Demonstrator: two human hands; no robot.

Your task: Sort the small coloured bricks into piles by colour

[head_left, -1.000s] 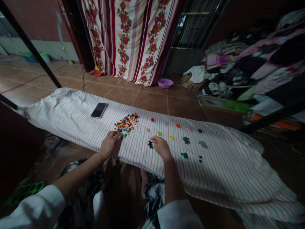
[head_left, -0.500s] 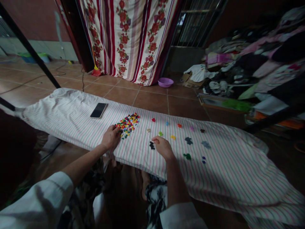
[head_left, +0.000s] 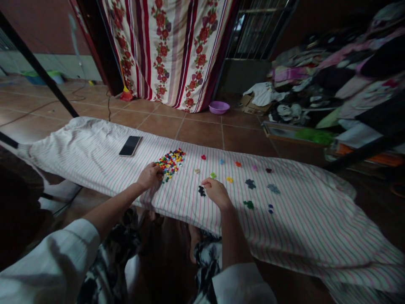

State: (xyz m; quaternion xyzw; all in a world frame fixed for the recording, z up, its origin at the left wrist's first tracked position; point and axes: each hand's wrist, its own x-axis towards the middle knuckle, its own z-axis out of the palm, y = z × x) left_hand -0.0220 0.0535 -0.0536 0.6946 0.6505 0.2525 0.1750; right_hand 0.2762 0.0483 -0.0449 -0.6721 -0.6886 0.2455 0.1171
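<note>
A heap of small multicoloured pieces [head_left: 172, 161] lies on the striped cloth. My left hand [head_left: 149, 175] rests at the heap's near left edge, its fingers curled together against the pieces; what sits between the fingertips is hidden. My right hand [head_left: 217, 192] is closed, thumb and forefinger pinched just above and beside a small group of black pieces [head_left: 201, 191]. Whatever it pinches is too small to make out. Around it are separate little groups by colour: beige [head_left: 197, 171], light green [head_left: 213, 175], yellow [head_left: 229, 180], dark grey [head_left: 250, 183], grey [head_left: 273, 188], dark green [head_left: 249, 204] and dark blue [head_left: 271, 208].
Farther back on the cloth lie red [head_left: 203, 157], light blue [head_left: 222, 161], orange [head_left: 238, 164], pink [head_left: 255, 168] and dark brown pieces [head_left: 268, 170]. A phone [head_left: 130, 146] lies left of the heap. A purple basin [head_left: 219, 108] stands on the tiled floor beyond.
The view has shifted very slightly. My left hand has edged a little toward the heap, while my right hand stays pinched beside the black pieces.
</note>
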